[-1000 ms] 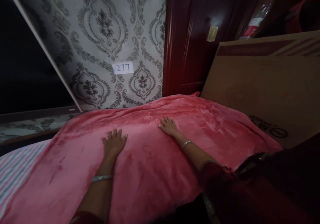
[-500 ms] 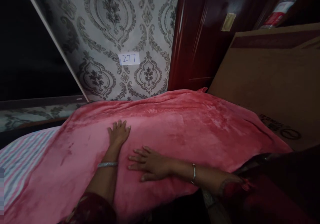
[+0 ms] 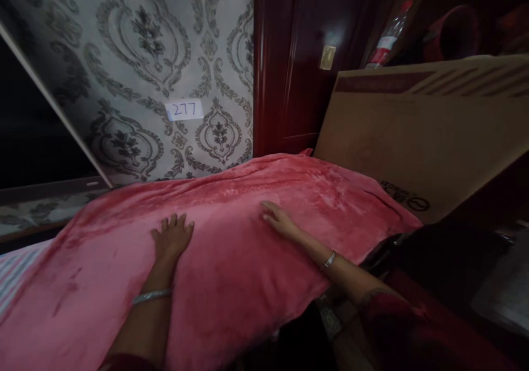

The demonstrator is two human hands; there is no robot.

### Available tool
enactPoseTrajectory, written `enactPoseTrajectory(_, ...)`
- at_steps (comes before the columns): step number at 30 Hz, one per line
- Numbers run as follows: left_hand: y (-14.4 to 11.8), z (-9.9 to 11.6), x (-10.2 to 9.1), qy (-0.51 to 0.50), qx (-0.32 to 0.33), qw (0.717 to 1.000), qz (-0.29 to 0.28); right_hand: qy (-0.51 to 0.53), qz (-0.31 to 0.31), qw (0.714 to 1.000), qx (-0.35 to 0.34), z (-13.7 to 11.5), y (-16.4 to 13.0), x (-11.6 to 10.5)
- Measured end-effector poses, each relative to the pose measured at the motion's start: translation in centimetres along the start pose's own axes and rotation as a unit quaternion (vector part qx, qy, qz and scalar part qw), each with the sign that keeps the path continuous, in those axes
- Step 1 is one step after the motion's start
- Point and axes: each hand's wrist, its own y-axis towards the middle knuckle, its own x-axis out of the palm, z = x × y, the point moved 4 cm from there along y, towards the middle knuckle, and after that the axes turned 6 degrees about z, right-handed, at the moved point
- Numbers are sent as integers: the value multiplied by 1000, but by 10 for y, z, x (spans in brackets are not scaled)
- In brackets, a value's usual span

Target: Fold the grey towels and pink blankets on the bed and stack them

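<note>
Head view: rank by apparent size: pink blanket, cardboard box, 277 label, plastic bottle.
1. pink blanket
2. cardboard box
3. plastic bottle and 277 label: look about alike, and the bottle stands farther back, so unranked.

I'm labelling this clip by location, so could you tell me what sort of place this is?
Probably a home bedroom: a pink blanket spread over a bed, patterned wallpaper, and a dark wooden door.

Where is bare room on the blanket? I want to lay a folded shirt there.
The pink fleece blanket lies bare between the left hand and right hand, and left toward the striped sheet. It is crowded right, by the brown cardboard box.
</note>
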Motion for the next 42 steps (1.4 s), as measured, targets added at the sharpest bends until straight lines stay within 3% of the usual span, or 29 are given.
enactPoseTrajectory(3, 2, -1, 2, 9, 5, 1000, -2, -170, -32, 981, 85, 42, 18, -13)
enactPoseTrajectory(10, 11, -5, 7, 3, 1, 1000, 9, -239, -60, 961, 124, 81, 35, -32)
enactPoseTrajectory(17, 14, -7, 9, 11, -15, 1000, 5, -299, 17, 914, 274, 158, 41, -113)
enactPoseTrajectory(20, 13, -7, 9, 17, -22, 1000, -2, -299, 7, 906, 299, 177, 41, -131)
enactPoseTrajectory(22, 13, -6, 9, 21, -20, 1000, -7, -293, -12, 913, 283, 175, 47, -125)
enactPoseTrajectory(25, 13, -6, 10, 33, -22, 999, -14, -274, -55, 935, 218, 150, 60, -93)
enactPoseTrajectory(28, 13, -5, 9, 49, -28, 998, -23, -219, -114, 966, 75, 104, 64, -48)
enactPoseTrajectory(31, 14, -5, 10, 62, -28, 997, -37, -158, -154, 973, -61, 61, 54, -16)
enactPoseTrajectory(35, 14, -4, 9, 74, -27, 996, -36, -130, -164, 970, -125, 37, 39, -5)
enactPoseTrajectory(42, 6, 1, 6, 65, -13, 997, -30, -144, -160, 969, -118, 49, 39, -3)
